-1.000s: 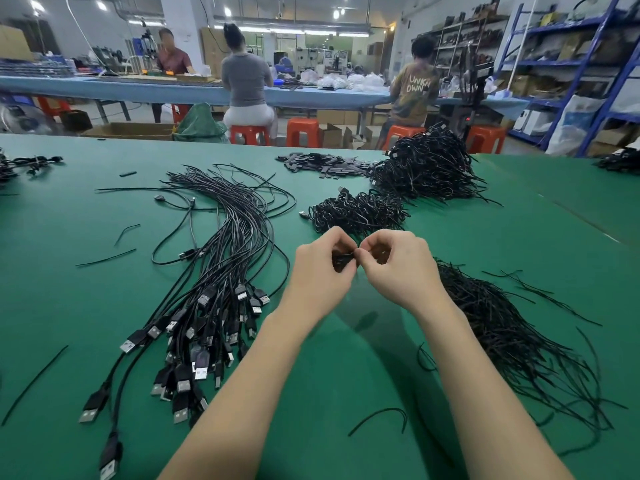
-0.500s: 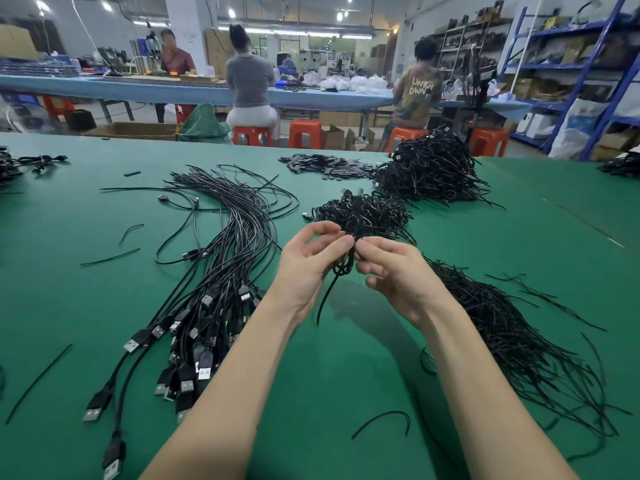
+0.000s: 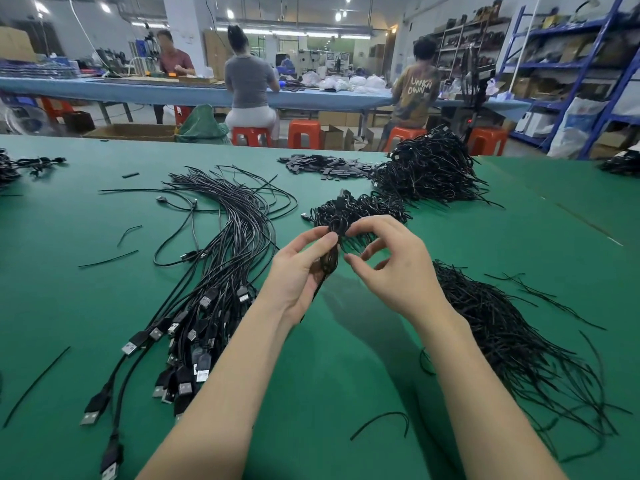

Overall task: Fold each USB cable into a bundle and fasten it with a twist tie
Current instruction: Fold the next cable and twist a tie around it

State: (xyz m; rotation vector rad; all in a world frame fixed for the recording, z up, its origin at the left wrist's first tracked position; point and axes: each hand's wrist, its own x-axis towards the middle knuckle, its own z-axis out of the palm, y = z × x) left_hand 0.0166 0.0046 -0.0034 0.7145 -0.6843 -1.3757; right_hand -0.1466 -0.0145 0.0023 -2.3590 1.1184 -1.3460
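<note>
Above green table [image 3: 346, 358], left hand [image 3: 294, 275] grips upright cable bundle [image 3: 329, 261]; right hand [image 3: 391, 268] fingers pinch its top.

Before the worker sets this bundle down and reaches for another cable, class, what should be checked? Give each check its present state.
1. Folded cable bundle is held: ok, the left hand pinches it at the top.
2. Twist tie is fastened round the bundle: cannot tell, the fingers and the dark cable hide it.
3. Right hand is free to reach: cannot tell, its fingertips are at the bundle's top, grip unclear.
4. Loose USB cables are at hand: ok, fanned out to the left.
5. Spare twist ties are at hand: ok, heaped to the right.
6. Finished pile is near: ok, just beyond the hands.
</note>
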